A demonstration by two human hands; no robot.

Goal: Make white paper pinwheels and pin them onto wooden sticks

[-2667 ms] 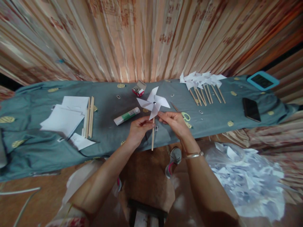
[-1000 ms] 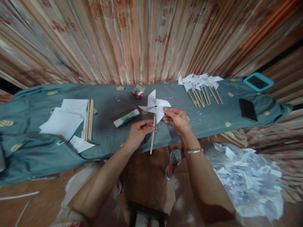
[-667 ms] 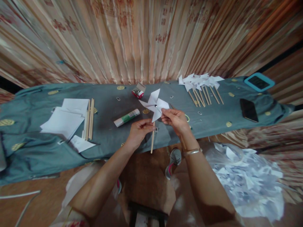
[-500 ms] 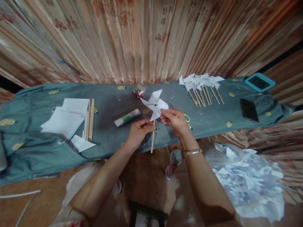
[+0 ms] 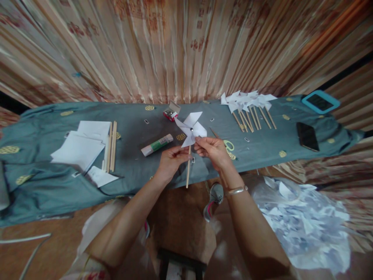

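Note:
A white paper pinwheel [image 5: 191, 129] with a dark pin at its centre is held upright over the near middle of the table. My left hand [image 5: 174, 161] is closed on its wooden stick [image 5: 188, 171], thumb and fingers pinching just below the blades. The fingers of my right hand [image 5: 212, 151] pinch the lower right blade. Left of the pinwheel lies a glue stick [image 5: 157, 145] with a green label. Behind it stands an opened small red box of pins [image 5: 170, 113]. Scissors with light green handles [image 5: 229, 146] lie partly behind my right hand.
Finished pinwheels [image 5: 247, 102] lie in a row at the back right. A phone [image 5: 307, 136] and a blue-framed device [image 5: 320, 102] sit further right. White paper sheets [image 5: 77, 151] and wooden sticks [image 5: 112, 147] lie left. A clear bag of white paper pieces [image 5: 309, 225] stands below right.
The pinwheel's blades have turned slightly. My right hand has moved a little left and down along the blade, uncovering more of the scissors. My left hand keeps its hold on the stick.

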